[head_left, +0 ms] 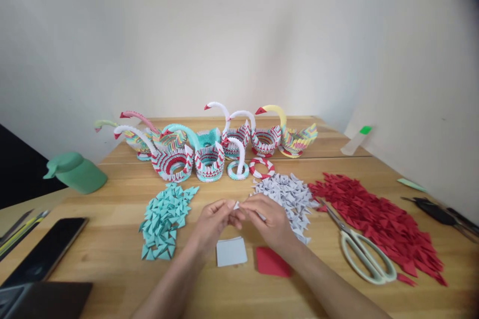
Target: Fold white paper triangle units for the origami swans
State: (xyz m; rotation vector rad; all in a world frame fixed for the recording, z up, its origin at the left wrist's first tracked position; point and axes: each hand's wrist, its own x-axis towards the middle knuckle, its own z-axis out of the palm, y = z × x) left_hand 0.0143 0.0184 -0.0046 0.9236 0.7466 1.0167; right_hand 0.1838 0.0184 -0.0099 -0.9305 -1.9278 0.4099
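Wooden table (112, 239): under everything.
Pale triangle pile (288, 192): beside right hand.
Left hand (217, 217), right hand (268, 215): fingertips pinched closed on one paper piece.
Pale paper stack (232, 251): nearer the body than the hands.
Paper piece (236, 205): between both hands' fingertips; probably wants edges aligned, creases pressed hard.

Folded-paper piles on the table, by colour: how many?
3: teal pile left of the left hand; white pile beyond the right hand and partly hidden by it; red pile farthest right. No sign of another.
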